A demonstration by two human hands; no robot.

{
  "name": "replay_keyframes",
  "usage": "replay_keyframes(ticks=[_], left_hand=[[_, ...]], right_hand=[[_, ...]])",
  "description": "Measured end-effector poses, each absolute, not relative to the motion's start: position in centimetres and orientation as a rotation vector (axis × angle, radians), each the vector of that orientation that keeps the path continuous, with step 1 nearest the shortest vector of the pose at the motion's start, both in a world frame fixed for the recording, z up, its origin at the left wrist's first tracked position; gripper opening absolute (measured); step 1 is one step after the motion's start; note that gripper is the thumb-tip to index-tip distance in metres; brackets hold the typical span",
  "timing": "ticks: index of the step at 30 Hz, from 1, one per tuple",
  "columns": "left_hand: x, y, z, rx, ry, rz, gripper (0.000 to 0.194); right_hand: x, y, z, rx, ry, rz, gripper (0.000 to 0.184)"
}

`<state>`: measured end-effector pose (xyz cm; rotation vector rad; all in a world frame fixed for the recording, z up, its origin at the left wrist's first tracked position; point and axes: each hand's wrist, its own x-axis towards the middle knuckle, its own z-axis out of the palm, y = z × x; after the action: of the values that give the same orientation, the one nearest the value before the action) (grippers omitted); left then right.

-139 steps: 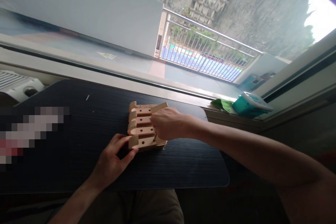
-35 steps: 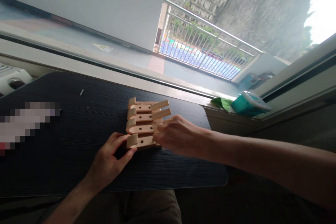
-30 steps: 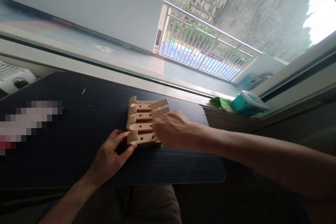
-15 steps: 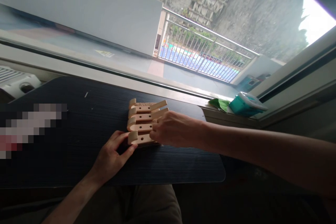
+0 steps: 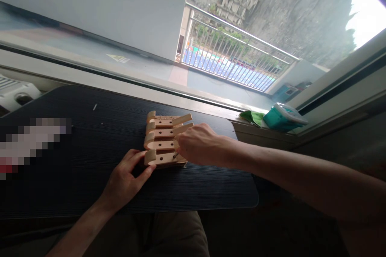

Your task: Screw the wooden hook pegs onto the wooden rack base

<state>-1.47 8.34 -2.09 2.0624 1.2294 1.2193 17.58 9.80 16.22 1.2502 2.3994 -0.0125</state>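
Note:
A pale wooden piece lies on the dark table, made of several side-by-side slats with dark holes and rounded raised blocks at their left ends. Two thin strips stick up at a slant at its far right. My left hand grips the near left corner, thumb on the near side and fingers behind the end block. My right hand is closed over the right end of the nearer slats. A small dark tip shows below its fingers at a hole in the nearest slat; what the fingers hold is mostly hidden.
A teal box with a pale lid and a green cloth sit on the window ledge at right. A white slotted object stands at the far left. A blurred patch covers something on the table's left.
My right hand has shifted slightly up and right, uncovering more of the nearest slat and a dark tip. My left hand keeps its hold. The whole view has moved a little.

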Motion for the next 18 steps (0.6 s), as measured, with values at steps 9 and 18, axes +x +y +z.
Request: replay_keyframes(ticks=[9,18], left_hand=[[-1.4,8.1,-1.8,2.058,1.226,1.224,0.025],[-1.5,8.3,-2.2,2.063,1.211,1.231,0.024]], right_hand=[[17.4,9.6,17.9,1.129,2.451,-0.052,0.01],[18.3,8.8,16.7,0.734,2.624,0.229,0.029]])
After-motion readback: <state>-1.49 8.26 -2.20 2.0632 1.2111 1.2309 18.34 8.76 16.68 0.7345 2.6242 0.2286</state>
